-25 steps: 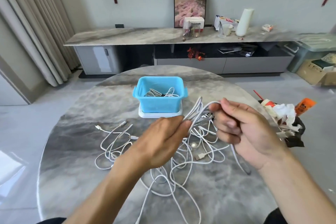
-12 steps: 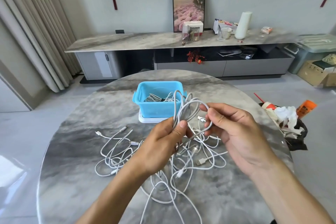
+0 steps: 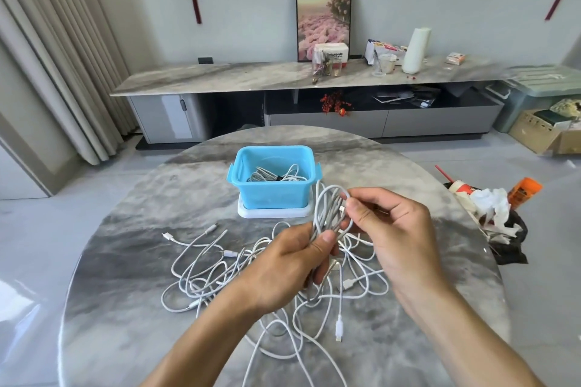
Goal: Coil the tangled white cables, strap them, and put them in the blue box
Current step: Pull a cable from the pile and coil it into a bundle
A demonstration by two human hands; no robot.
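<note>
A coiled white cable (image 3: 327, 214) stands upright above the round table's middle. My left hand (image 3: 283, 270) grips the coil's lower part, thumb on top. My right hand (image 3: 393, 229) pinches the coil's upper right side near a small plug end. Beneath both hands a tangle of white cables (image 3: 213, 273) spreads over the marble table (image 3: 125, 276). The blue box (image 3: 273, 192) sits just beyond on a white lid and holds a strapped coil of cable (image 3: 276, 174).
A heap of rubbish with crumpled paper and an orange bottle (image 3: 490, 210) lies off the table's right edge. A long low cabinet (image 3: 314, 97) runs along the far wall, with a cardboard box (image 3: 544, 132) on the floor at the right.
The loose loops stretched between my hands have been gathered into a tighter upright coil. My right hand came in closer to the left hand. The view shifted slightly down.
</note>
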